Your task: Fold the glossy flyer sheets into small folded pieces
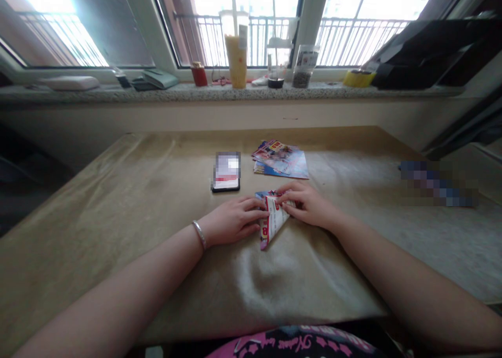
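A folded piece of printed paper, creased into a triangle, lies on the tan cloth-covered table right in front of me. My left hand, with a silver bracelet on the wrist, pinches its left edge with curled fingers. My right hand presses and pinches the top right of the same paper, fingers bent over the fold.
A small stack of colourful printed sheets lies just behind the hands. A phone rests to its left. A blurred dark item sits at the right. The windowsill holds a yellow drink cup, jars, a red cup and tape.
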A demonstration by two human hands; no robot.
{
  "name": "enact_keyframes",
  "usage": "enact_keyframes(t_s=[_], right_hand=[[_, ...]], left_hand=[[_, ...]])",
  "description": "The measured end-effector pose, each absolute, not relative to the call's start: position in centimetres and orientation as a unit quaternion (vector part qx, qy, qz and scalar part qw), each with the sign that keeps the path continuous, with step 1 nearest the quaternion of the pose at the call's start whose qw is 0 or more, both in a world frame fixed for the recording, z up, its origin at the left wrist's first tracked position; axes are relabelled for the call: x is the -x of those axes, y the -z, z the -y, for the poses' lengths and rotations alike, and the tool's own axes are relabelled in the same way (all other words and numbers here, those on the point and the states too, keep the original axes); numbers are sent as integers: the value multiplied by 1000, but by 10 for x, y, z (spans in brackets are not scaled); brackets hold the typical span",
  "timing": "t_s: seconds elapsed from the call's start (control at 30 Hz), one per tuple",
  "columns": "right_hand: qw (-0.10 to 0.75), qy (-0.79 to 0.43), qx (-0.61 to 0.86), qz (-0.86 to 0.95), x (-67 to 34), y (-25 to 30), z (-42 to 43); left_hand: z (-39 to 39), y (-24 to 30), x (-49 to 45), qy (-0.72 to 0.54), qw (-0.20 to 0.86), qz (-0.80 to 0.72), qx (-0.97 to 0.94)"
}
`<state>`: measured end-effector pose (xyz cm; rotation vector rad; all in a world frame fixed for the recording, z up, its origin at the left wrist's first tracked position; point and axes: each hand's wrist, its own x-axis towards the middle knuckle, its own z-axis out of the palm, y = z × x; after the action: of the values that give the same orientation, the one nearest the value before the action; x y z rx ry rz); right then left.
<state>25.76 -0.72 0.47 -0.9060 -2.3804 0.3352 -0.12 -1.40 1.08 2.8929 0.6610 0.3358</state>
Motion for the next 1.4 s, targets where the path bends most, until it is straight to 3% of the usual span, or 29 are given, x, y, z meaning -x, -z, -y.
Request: enact_keyframes(t_s=[0.13,0.43,0.63,1.4], right_hand=[[250,-54,341,905,-263,-16,14],[176,-82,321,927,-267,-17,13],[170,-79,323,928,-264,-15,14],[194,-75,316,926,-248,-8,14]], left_hand=[[14,-12,2,-109,68,-219,-967],[13,-13,3,-113,82,-226,-964],[12,-17,6,-110,141,-252,-951],[9,-12,5,-140,108,-249,-952]])
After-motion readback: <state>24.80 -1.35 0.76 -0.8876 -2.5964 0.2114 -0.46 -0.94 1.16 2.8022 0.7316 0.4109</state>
